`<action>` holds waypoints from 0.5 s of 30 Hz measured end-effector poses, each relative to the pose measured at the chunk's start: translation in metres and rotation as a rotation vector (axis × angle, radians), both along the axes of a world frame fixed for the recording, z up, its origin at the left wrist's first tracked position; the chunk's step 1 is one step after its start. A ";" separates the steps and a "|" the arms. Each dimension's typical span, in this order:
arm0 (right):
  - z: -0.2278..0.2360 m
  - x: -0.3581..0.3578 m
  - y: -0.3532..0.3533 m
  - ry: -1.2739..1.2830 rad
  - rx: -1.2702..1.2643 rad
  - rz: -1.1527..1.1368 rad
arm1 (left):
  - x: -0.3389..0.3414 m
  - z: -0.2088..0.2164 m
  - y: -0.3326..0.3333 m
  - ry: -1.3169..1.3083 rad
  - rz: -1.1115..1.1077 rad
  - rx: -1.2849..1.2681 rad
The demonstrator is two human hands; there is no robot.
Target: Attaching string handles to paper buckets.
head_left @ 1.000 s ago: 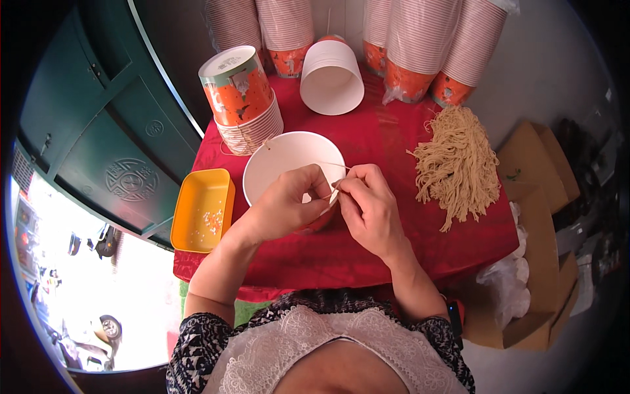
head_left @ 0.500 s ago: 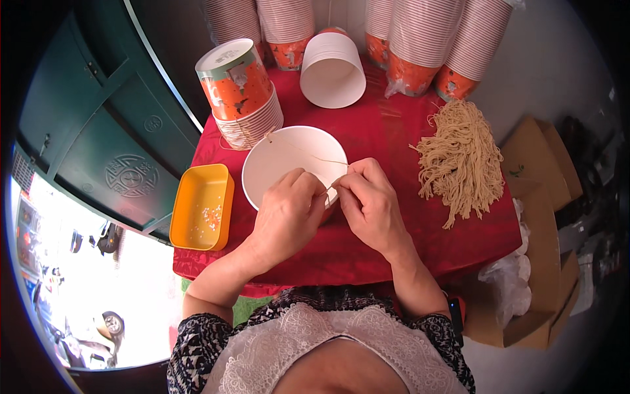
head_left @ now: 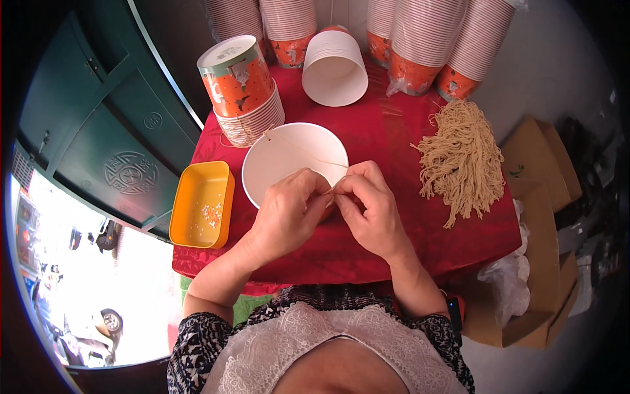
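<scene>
In front of me a white-lined paper bucket (head_left: 282, 154) stands mouth up on the red-covered table. A thin tan string (head_left: 303, 152) runs across its mouth from the far left rim to the right rim. My left hand (head_left: 293, 205) and my right hand (head_left: 369, 203) meet at the near right rim, fingertips touching. Both are pinched closed on the string end there; the fingers hide most of it. A bundle of loose tan strings (head_left: 459, 157) lies to the right. Left of the bucket sits a yellow plastic tray (head_left: 186, 197) with small white and orange bits inside.
Stacked upside-down paper buckets (head_left: 239, 85) stand at the back left, and a bucket on its side (head_left: 335, 69) lies behind. Tall bagged bucket stacks (head_left: 430, 39) line the wall. Open cardboard boxes (head_left: 548, 276) are right of the table; a green door (head_left: 98, 131) is at left.
My left hand's fingertips have moved up and right to meet the right fingertips at the rim. The right hand has barely moved, and the bucket stays in place.
</scene>
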State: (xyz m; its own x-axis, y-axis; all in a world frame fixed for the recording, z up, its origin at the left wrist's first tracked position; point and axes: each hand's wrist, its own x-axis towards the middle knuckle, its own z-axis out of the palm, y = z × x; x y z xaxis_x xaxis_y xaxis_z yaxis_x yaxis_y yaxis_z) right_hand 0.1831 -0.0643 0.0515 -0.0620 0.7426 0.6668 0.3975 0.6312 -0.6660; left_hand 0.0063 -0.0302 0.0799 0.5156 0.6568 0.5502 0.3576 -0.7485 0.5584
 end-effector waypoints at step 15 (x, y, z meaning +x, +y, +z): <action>-0.014 0.000 -0.017 -0.193 0.262 -0.032 | 0.000 0.000 0.005 -0.071 0.098 -0.299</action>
